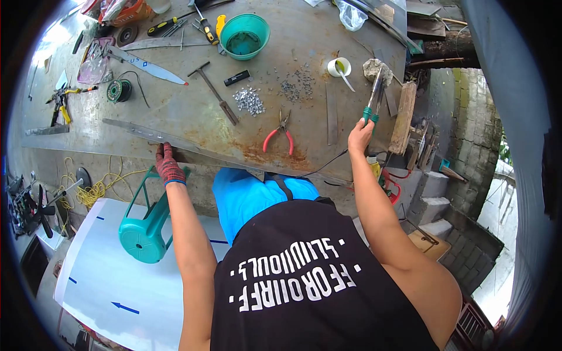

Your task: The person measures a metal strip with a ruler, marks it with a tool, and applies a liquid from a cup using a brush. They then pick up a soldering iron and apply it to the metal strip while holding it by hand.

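Observation:
My left hand (pixel 169 167), in a red and dark work glove, is closed at the table's near edge. Its fingers grip a long flat metal strip (pixel 146 131) lying along that edge; the thumb is hidden. Bare, my right hand (pixel 359 138) is wrapped round the green handle of a soldering iron (pixel 375 88). The iron points away from me, its tip at a pale stone-like lump (pixel 372 69). Left of it stands a white cup (pixel 338 66) with yellowish contents and a small stick. Red-handled pliers (pixel 280 133) lie open between my hands.
Small metal pieces form a bright pile (pixel 249 100) and a darker scatter (pixel 297 82). Behind them stand a green bowl (pixel 244 36) and a T-handled tool (pixel 214 93). A wire spool (pixel 119 90) lies left. A wooden block (pixel 404 117) borders the right edge; a green stool (pixel 143 237) is below.

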Motion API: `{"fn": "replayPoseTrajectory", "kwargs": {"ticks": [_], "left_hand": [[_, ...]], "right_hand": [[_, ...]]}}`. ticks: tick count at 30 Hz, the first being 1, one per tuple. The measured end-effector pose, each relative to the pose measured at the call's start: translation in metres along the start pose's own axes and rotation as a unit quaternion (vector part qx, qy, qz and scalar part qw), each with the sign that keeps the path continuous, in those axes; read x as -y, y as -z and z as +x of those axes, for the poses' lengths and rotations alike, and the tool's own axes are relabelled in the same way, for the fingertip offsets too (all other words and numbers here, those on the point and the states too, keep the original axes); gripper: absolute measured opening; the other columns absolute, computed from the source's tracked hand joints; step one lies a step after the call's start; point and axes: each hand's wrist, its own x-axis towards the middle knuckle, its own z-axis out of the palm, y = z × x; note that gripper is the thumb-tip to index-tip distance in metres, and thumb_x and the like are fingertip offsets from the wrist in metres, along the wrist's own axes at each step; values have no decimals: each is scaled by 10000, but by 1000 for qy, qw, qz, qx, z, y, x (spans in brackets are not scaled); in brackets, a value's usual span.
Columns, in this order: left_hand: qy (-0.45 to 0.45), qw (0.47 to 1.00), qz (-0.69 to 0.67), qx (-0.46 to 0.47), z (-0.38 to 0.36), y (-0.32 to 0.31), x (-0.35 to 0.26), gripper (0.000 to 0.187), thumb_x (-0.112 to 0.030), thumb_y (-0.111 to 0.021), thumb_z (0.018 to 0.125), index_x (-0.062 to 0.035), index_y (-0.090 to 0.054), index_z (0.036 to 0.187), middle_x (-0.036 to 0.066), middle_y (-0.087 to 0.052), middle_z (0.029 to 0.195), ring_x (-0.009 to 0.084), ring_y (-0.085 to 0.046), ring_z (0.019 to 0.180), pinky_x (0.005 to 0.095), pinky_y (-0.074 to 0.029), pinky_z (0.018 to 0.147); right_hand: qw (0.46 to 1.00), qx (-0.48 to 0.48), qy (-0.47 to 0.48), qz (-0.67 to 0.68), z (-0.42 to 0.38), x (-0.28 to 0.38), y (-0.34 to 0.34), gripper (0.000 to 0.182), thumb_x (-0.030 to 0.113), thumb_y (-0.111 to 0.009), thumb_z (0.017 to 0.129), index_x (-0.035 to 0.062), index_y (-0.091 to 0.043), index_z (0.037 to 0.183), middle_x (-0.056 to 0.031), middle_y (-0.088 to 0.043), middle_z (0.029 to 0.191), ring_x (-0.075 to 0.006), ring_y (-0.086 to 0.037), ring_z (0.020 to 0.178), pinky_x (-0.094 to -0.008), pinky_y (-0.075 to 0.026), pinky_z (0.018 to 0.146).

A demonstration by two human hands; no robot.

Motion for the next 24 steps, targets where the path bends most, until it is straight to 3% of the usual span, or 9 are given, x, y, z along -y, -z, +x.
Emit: {"fn": "replayPoseTrajectory", "kwargs": {"ticks": [5,7,10,11,14,18,21,22,24], "left_hand": [[-4,999,-30,30,11,5,15,503,-345,-676,978,-47,-588,1374,105,-674,1255,200,-619,1088,343,-478,963],[2,999,-45,28,-5,1,2,516,-352,-691,963,-54,-592,1372,64,-683,1184,159,-613,1023,326,-488,916],[-38,999,-3,27,-12,2,-13,572,-344,-730,929,-4,-588,1366,118,-669,1274,209,-624,1088,326,-474,970],[-32,999,-38,7,-14,-2,-11,559,-320,-734,931,15,-590,1355,135,-671,1266,210,-629,1085,325,-474,977],[-10,998,-52,-13,-20,-7,-18,503,-259,-741,929,29,-609,1318,143,-679,1244,213,-633,1079,334,-478,980],[-1,999,-48,-26,-26,-8,-26,464,-232,-743,926,34,-624,1287,141,-683,1227,215,-635,1074,336,-483,973],[-6,998,-65,3,-23,-6,-20,470,-275,-733,935,-4,-624,1303,101,-672,1252,206,-615,1113,331,-449,1010],[-2,998,-67,-1,-25,-6,-21,470,-275,-733,935,-4,-624,1303,101,-672,1252,206,-615,1113,331,-449,1010],[7,998,-67,4,-29,-7,-27,462,-263,-733,933,0,-625,1297,104,-674,1245,203,-616,1109,328,-450,1008]], "right_hand": [[999,-19,14,-44,6,-26,-20,385,280,-513,1033,-58,-512,1216,-325,-634,1060,-495,-616,994,-541,-470,866],[998,7,10,-59,8,-23,-20,354,277,-532,1024,-55,-526,1145,-293,-635,1017,-463,-627,943,-520,-474,840],[995,16,29,-91,23,-50,-36,397,288,-613,978,-89,-580,1099,-283,-649,1024,-466,-624,934,-514,-477,843],[997,46,-7,-61,38,-78,-50,423,287,-635,963,-105,-601,1122,-304,-646,1063,-464,-625,987,-511,-476,870],[992,32,-14,-118,25,-41,-34,434,269,-621,983,-103,-585,1203,-294,-631,1161,-443,-615,1081,-494,-479,913],[993,24,-56,-100,17,-7,-22,446,269,-602,1004,-87,-548,1267,-257,-598,1220,-406,-621,1061,-477,-483,920],[994,14,102,-47,1,43,-7,409,235,-596,1004,-65,-548,1278,-206,-582,1133,-330,-616,989,-431,-494,891],[979,58,189,-45,-10,63,-4,361,206,-597,993,-53,-581,1245,-201,-585,1140,-310,-610,1004,-408,-494,881],[949,189,250,18,-52,120,2,321,167,-595,980,-22,-600,1238,-163,-581,1122,-285,-594,1000,-381,-483,895]]}}
